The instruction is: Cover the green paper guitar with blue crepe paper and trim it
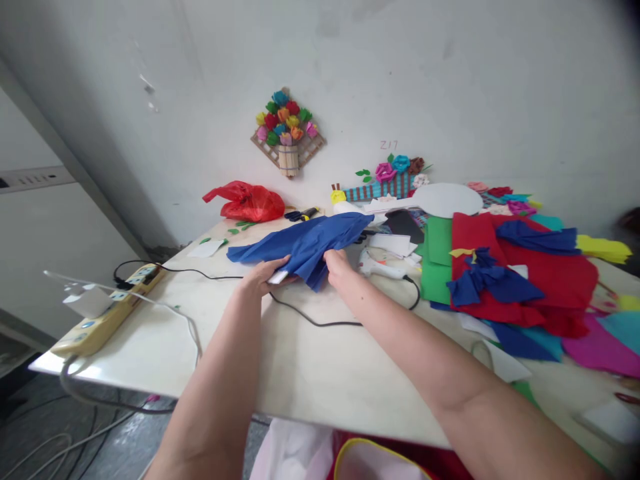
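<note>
Grip pinching at both hands: left hand (269, 275) holds the near side of the blue sheet (295, 241) with something white; right hand (338, 264) pinches a gathered fold. Sheet is over mid-table. Best kept steady at left, light at right; thin stuff, likely to crease or tear. Glue gun (383, 268) close on the right, black cord (320, 323) nearer than the hands. More room towards the near edge (320, 419) than right, among coloured sheets (437, 263).
</note>
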{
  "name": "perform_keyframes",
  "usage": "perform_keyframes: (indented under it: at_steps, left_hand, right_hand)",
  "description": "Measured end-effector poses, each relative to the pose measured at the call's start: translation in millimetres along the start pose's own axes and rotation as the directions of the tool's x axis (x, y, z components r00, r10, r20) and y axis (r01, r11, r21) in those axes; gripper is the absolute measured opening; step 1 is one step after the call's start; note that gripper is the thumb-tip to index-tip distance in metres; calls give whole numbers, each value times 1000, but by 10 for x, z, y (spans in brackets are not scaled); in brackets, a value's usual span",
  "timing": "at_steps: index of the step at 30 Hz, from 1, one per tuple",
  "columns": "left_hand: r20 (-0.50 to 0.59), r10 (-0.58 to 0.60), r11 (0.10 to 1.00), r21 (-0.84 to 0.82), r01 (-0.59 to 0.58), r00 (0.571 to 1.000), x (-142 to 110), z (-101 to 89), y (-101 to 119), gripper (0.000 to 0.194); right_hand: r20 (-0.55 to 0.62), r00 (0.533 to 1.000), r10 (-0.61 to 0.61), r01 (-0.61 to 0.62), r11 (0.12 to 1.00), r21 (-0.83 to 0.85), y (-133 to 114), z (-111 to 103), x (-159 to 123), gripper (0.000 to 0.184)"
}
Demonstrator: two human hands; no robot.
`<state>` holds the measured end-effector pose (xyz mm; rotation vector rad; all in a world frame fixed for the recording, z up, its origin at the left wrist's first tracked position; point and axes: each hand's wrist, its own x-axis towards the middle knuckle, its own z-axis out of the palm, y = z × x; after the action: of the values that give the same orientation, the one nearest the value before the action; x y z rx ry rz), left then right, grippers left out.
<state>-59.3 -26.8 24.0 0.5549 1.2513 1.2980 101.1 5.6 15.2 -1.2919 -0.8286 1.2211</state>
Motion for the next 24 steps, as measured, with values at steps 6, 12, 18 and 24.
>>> perform_keyframes:
  at_steps: [6, 12, 18, 24]
  left_hand:
    - [-29, 29, 1000, 3, -28, 999, -37, 4, 33, 14]
    - [-38, 86, 996, -29, -87, 996, -105, -66, 149, 9]
    - [-60, 158, 982, -97, -163, 986, -208, -40, 247, 6]
    - [-122, 176, 973, -127, -192, 977, -167, 68, 196, 8]
  right_hand:
    - [26, 996, -90, 90, 996, 3, -36, -18, -17, 14]
    - [69, 975, -213, 210, 976, 52, -107, -33, -2, 15]
    - [106, 969, -224, 215, 973, 88, -140, -16, 20, 12]
    - [134, 967, -216, 190, 965, 179, -131, -9, 111, 12]
